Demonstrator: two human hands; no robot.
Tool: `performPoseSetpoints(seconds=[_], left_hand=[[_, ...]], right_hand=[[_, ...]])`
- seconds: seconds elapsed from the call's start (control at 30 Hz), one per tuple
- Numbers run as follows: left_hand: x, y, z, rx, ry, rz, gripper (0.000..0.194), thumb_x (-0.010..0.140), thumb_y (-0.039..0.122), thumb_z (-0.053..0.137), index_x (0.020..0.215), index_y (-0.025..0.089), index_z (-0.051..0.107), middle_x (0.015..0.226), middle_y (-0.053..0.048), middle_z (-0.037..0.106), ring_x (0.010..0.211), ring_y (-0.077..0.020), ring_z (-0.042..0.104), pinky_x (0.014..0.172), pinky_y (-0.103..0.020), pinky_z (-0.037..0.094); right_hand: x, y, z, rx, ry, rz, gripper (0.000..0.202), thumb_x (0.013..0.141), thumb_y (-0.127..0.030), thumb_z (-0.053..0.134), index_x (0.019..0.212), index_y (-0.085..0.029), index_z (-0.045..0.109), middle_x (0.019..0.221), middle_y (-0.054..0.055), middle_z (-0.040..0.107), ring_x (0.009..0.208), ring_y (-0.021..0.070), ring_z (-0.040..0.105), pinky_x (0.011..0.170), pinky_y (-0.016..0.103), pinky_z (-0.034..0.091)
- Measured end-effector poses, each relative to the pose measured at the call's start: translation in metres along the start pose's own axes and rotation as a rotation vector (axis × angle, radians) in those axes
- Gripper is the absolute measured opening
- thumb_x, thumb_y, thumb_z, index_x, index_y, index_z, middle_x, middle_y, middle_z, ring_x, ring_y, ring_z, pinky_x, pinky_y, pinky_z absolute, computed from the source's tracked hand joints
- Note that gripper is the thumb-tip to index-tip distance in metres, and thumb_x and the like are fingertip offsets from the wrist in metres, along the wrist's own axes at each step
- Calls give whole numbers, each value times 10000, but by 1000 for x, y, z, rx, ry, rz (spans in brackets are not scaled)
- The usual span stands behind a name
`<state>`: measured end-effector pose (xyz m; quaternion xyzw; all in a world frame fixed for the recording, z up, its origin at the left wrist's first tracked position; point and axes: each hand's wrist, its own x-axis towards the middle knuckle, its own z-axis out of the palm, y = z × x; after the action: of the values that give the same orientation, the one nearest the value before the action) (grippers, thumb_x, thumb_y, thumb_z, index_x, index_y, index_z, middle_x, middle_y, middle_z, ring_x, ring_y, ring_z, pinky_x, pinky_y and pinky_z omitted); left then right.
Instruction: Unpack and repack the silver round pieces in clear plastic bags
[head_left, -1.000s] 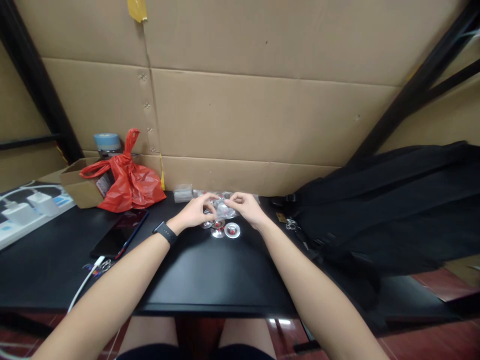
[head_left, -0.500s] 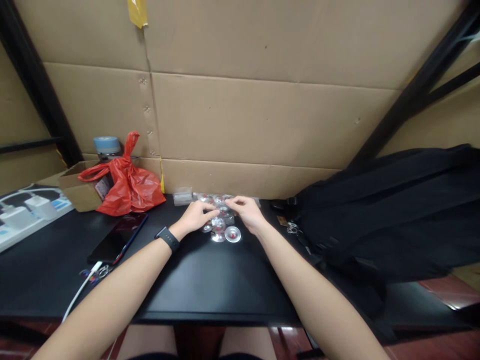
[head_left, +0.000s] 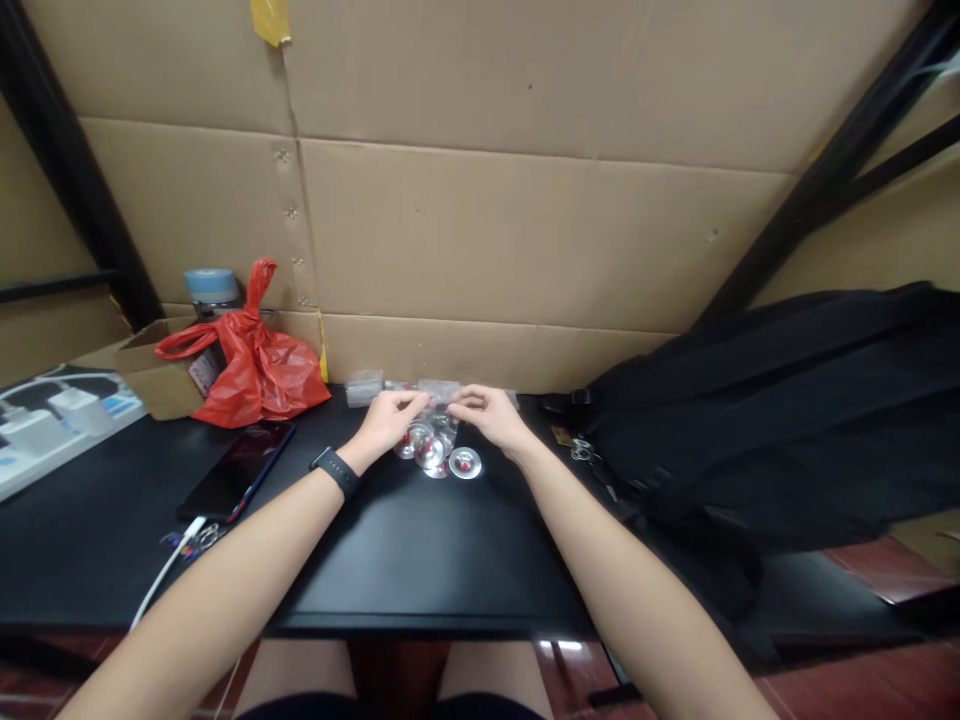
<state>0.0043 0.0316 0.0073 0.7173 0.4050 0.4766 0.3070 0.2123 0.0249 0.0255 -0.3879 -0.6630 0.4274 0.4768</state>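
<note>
Between my two hands a small clear plastic bag (head_left: 442, 412) is stretched, its edges pinched by fingers and thumb on each side. My left hand (head_left: 391, 415), with a black watch (head_left: 335, 470) on the wrist, is closed on the bag's left edge. Closed on its right edge is my right hand (head_left: 487, 412). Just below the bag lie several shiny, clear-silver round discs with red centres; one disc (head_left: 465, 463) sits apart at the right, another (head_left: 430, 452) overlaps its neighbours. Whether some discs are still inside the bag is hard to make out.
More clear plastic packets (head_left: 364, 388) lie along the cardboard wall (head_left: 480, 230). To the left are a phone (head_left: 238, 470) on a white cable, a red plastic bag (head_left: 262, 370), a cardboard box (head_left: 161, 385) and a power strip (head_left: 67, 440). A black backpack (head_left: 765, 430) fills the right side.
My hands have lifted the clear bag slightly, and the discs under it have shifted into a tighter pile. The lone disc at the right stays put.
</note>
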Motion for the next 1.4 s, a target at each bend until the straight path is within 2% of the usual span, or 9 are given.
performPoseSetpoints(seconds=[0.13,0.3,0.53,0.7,0.83,0.97,1.07,1.23,1.4], left_hand=[[-6,17,-5,202,115,188,473,880,424,606,1290,192,571,1169,-98,679,981,-214,646,887,-335,493],[-15,34,-7,647,-170,486,615,739,385,761,1294,222,554,1338,-127,566,1228,-315,507,1031,-438,365],[-19,39,0,802,-269,622,622,772,76,597,1351,283,506,1426,-81,523,1278,-276,482,1010,-407,301],[-19,42,-1,892,-235,617,608,789,22,535,1345,265,508,1377,-87,555,1233,-271,499,955,-394,313],[-16,39,0,930,-182,611,401,904,57,442,1234,229,589,1254,-90,634,1140,-249,545,903,-386,326],[-7,27,-11,928,-142,545,238,936,152,469,1038,217,674,1058,-94,701,1011,-244,590,920,-419,316],[3,8,-35,988,-36,374,215,923,186,484,918,213,697,937,-91,725,916,-247,616,926,-454,302],[10,-35,-75,1023,27,59,261,896,253,500,1034,233,720,1097,-108,734,1030,-285,636,947,-463,319],[11,-58,-78,970,-125,-102,352,929,380,453,1194,295,668,1358,-69,624,1236,-298,553,979,-465,367]], right_hand=[[3,4,-1,25,146,18,439,609,-498,827,849,-177,646,668,14,691,601,155,611,614,295,473],[3,9,4,84,193,74,529,578,-476,848,952,-196,600,665,6,694,598,168,629,598,297,473],[3,10,10,141,197,86,528,600,-453,841,1006,-201,619,727,26,719,596,159,631,569,281,481],[4,10,10,170,262,110,564,613,-466,833,1046,-180,610,704,23,711,575,154,633,501,245,435],[4,10,13,148,239,120,569,646,-482,813,1083,-181,607,729,35,720,616,169,661,498,235,425],[5,9,12,137,176,113,509,739,-523,727,1115,-208,591,900,68,752,734,173,681,542,233,448],[6,13,7,-2,185,89,404,826,-505,625,1099,-211,587,978,77,749,801,182,676,594,258,472],[5,22,5,-544,-1,-113,249,915,-371,515,1024,-212,671,1117,86,720,1045,238,641,930,401,454],[0,24,16,-846,-216,-39,386,991,-463,391,1264,-307,615,1337,57,633,1269,309,504,1042,512,328]])
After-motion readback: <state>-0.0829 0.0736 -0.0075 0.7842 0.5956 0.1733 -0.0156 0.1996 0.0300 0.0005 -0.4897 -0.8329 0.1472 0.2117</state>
